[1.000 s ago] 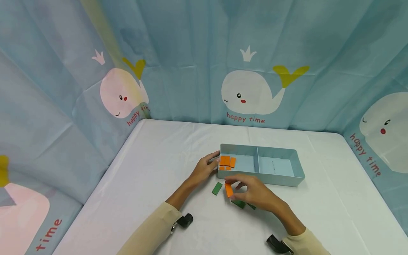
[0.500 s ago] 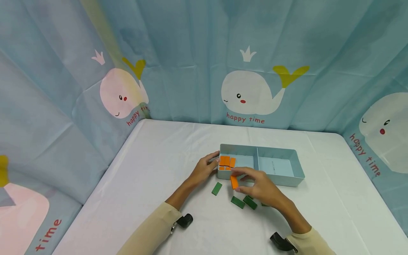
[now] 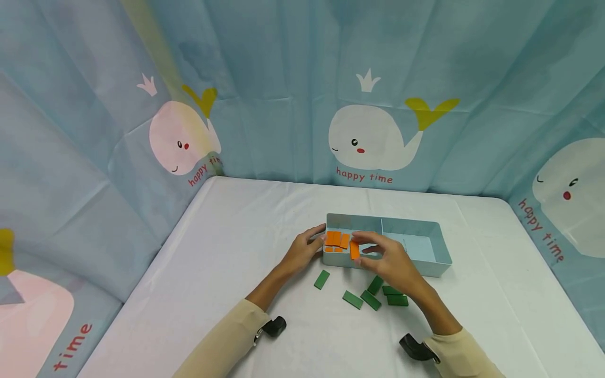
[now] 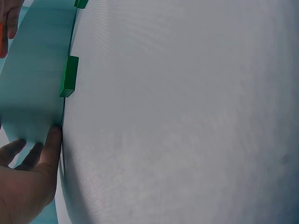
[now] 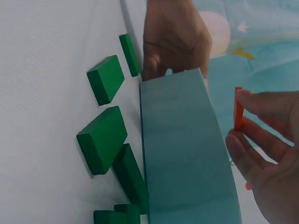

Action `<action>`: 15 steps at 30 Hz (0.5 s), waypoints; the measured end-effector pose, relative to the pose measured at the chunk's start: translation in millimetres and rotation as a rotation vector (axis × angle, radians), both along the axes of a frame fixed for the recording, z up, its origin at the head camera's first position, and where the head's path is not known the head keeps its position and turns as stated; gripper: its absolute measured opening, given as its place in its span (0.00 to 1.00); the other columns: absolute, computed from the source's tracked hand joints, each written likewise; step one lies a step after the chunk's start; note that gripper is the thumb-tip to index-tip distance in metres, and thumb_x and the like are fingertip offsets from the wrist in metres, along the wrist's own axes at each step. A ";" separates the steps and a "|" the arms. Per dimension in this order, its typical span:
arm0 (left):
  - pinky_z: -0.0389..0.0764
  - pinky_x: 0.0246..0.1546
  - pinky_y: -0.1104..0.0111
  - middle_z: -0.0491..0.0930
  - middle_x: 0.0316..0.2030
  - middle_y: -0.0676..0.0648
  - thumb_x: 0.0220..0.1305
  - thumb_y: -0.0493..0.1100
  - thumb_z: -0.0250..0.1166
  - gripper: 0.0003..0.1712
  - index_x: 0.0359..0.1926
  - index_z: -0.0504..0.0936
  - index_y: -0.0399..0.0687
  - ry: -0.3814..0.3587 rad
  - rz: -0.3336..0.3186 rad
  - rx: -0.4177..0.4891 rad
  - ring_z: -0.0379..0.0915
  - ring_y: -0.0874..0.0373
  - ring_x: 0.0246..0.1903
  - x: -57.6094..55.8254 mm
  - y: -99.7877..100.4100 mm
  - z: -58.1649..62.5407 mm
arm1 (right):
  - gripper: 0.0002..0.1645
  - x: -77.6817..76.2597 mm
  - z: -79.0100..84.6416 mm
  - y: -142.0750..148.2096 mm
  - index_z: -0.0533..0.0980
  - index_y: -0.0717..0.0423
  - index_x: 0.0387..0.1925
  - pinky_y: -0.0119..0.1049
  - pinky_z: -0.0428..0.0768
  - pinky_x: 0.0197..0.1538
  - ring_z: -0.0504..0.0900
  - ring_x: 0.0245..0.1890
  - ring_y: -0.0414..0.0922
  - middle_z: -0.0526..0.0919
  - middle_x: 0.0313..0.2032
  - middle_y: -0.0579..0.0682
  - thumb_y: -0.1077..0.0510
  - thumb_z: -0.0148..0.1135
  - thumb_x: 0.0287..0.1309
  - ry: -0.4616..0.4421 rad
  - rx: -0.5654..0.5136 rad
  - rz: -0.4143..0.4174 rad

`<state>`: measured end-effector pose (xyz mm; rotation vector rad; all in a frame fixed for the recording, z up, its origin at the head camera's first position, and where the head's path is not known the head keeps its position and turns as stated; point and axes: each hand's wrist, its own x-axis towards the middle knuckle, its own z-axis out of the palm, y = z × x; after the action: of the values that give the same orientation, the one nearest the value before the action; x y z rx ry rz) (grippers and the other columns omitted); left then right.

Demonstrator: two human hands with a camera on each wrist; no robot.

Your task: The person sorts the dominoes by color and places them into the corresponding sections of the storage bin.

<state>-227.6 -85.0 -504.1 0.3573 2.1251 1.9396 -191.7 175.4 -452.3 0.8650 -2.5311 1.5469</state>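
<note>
Between thumb and fingers, my right hand (image 3: pixel 392 262) pinches an orange block (image 3: pixel 354 250) over the front wall of a pale blue two-compartment box (image 3: pixel 416 266). In the right wrist view this block (image 5: pixel 238 109) stands on edge in the fingertips, above the box's rim. My left hand (image 3: pixel 302 252) rests against the box's left end; in the left wrist view, its fingers (image 4: pixel 52 144) reach along the wall. Several orange blocks (image 3: pixel 336 239) lie side by side in the left compartment.
Several green blocks (image 3: pixel 371 300) lie on the white tablecloth in front of the box, one (image 3: pixel 322 280) apart at the left. A divider (image 3: pixel 382 227) splits the box. Behind the table (image 3: pixel 255 210) hangs a blue curtain (image 3: pixel 283 131) printed with whales.
My right hand has carried the orange block from the tablecloth in front, up and right, over the box's front wall. More green blocks now show beneath it. My left hand has stayed put.
</note>
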 end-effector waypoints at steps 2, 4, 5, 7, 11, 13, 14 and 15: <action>0.77 0.70 0.52 0.58 0.81 0.38 0.85 0.44 0.53 0.33 0.82 0.58 0.38 -0.001 -0.001 0.004 0.63 0.42 0.77 0.1 -0.2 -0.2 | 0.32 -2.0 0.3 -0.3 0.78 0.56 0.68 0.51 0.87 0.60 0.85 0.59 0.51 0.86 0.60 0.55 0.65 0.76 0.62 -0.015 0.010 -0.022; 0.77 0.70 0.52 0.58 0.81 0.38 0.85 0.45 0.53 0.33 0.82 0.59 0.38 -0.001 0.002 0.000 0.63 0.42 0.77 0.4 -0.3 0.4 | 0.32 -4.0 0.2 -0.7 0.78 0.56 0.67 0.52 0.87 0.61 0.84 0.60 0.52 0.85 0.61 0.57 0.66 0.75 0.63 -0.031 0.014 -0.039; 0.77 0.71 0.52 0.58 0.81 0.38 0.85 0.45 0.54 0.33 0.82 0.59 0.39 -0.003 0.003 0.002 0.63 0.42 0.77 0.6 -0.3 0.6 | 0.32 -5.2 0.0 -1.0 0.78 0.56 0.67 0.52 0.87 0.61 0.84 0.60 0.52 0.85 0.61 0.57 0.66 0.75 0.63 -0.033 0.019 -0.048; 0.77 0.71 0.51 0.58 0.81 0.38 0.85 0.45 0.54 0.33 0.82 0.59 0.39 -0.004 0.006 0.000 0.63 0.42 0.77 0.6 -0.4 0.7 | 0.32 -7.6 -0.5 -1.8 0.78 0.57 0.67 0.52 0.86 0.61 0.84 0.60 0.53 0.85 0.61 0.58 0.66 0.75 0.63 -0.036 0.025 -0.064; 0.77 0.71 0.52 0.59 0.81 0.40 0.85 0.46 0.54 0.33 0.82 0.60 0.40 0.006 0.011 -0.022 0.62 0.42 0.77 0.9 -0.8 1.1 | 0.32 -13.2 -2.5 -3.3 0.78 0.59 0.67 0.52 0.87 0.61 0.84 0.60 0.55 0.85 0.61 0.58 0.66 0.75 0.62 -0.028 0.035 -0.081; 0.77 0.71 0.52 0.59 0.81 0.41 0.85 0.47 0.54 0.33 0.82 0.60 0.40 0.015 0.013 -0.035 0.62 0.42 0.78 1.2 -0.8 1.4 | 0.32 -16.1 -3.3 -3.9 0.78 0.58 0.67 0.51 0.87 0.61 0.84 0.60 0.55 0.86 0.60 0.57 0.66 0.75 0.62 -0.030 0.040 -0.085; 0.77 0.71 0.52 0.59 0.81 0.41 0.85 0.47 0.54 0.33 0.82 0.60 0.40 0.017 0.013 -0.036 0.62 0.42 0.78 1.2 -0.8 1.3 | 0.32 -17.4 -3.6 -4.1 0.78 0.58 0.67 0.50 0.87 0.61 0.84 0.60 0.55 0.86 0.60 0.57 0.66 0.75 0.63 -0.035 0.043 -0.085; 0.77 0.70 0.52 0.59 0.81 0.41 0.85 0.47 0.54 0.33 0.82 0.60 0.40 0.018 0.014 -0.036 0.62 0.42 0.78 1.3 -0.8 1.4 | 0.32 -18.7 -3.8 -4.2 0.78 0.57 0.67 0.50 0.87 0.61 0.84 0.60 0.54 0.86 0.60 0.57 0.66 0.75 0.63 -0.040 0.048 -0.086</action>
<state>-226.2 -85.8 -502.7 0.3552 2.1762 1.9097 -210.4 171.2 -456.2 0.7270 -2.6062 1.4996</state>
